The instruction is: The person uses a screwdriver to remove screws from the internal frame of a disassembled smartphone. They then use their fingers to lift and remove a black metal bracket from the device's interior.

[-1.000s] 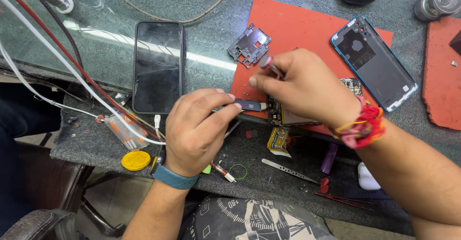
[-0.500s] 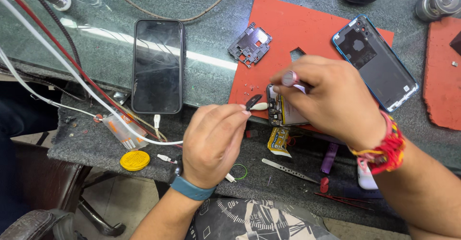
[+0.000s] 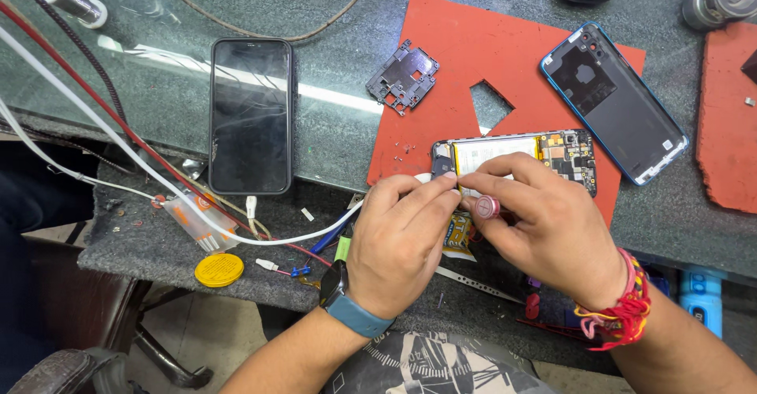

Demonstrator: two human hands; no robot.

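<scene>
We cannot see much of the opened phone: our two hands cover its near half, and only the far edge shows, with a pale battery and a circuit board at its right end. It lies on the near edge of the red mat, just beyond our fingers.

Our left hand is curled, thumb and fingers pinched together at the phone's left end. A small white piece peeks out beside the fingertips, but what it is, and whether the hand really holds it, we cannot tell. Our right hand is closed around a tool of which only the round pink end shows, pointing toward us; its tip is hidden under the fingers, so we cannot say where it meets the phone. The two hands touch at the fingertips over the phone.

Farther up the mat lie a dark metal frame and, at the right edge, a blue back cover, inside up. A black phone lies face up on the glass to the left, well apart. Cables cross the left side, and a yellow disc sits near the bench edge. Things at the top right are cut off by the frame.
</scene>
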